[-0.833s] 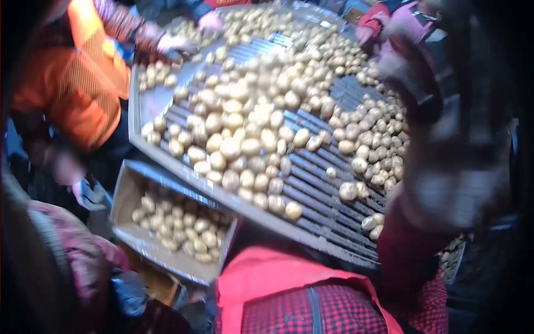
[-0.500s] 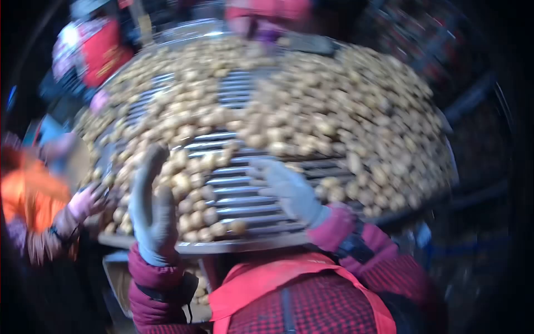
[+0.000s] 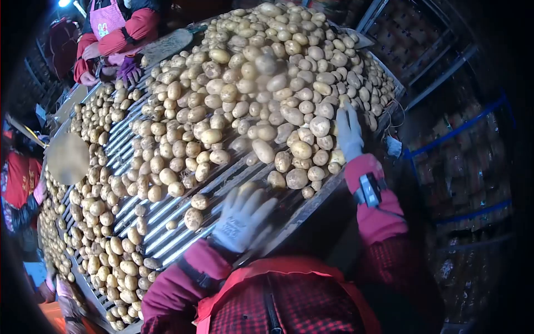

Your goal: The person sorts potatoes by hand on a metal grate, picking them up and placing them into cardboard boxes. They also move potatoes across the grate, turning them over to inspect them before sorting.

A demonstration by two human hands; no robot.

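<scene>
Many brown potatoes (image 3: 267,149) lie on a slatted metal table (image 3: 181,214). My left hand (image 3: 240,220), in a pale glove with print on its back, is over the slats near the table's front edge. Its fingers are spread, slightly blurred, and no potato shows in its grasp. My right hand (image 3: 349,133), also gloved, reaches along the right edge of the heap. Stretched fingers rest against the outermost potatoes there; the underside of the hand is hidden. A small dark device (image 3: 370,189) is strapped to my right wrist.
A person in a pink apron (image 3: 107,19) stands at the far left side, a purple glove (image 3: 129,71) beside the potatoes. Other people's sleeves (image 3: 22,178) show along the left edge. A flat board (image 3: 169,44) lies at the back. Stacked netted sacks (image 3: 461,167) stand to the right.
The view has swung right and sharpened. My left hand has moved from the left potatoes to above the slats. My right hand has gone from the slats to the heap's right edge.
</scene>
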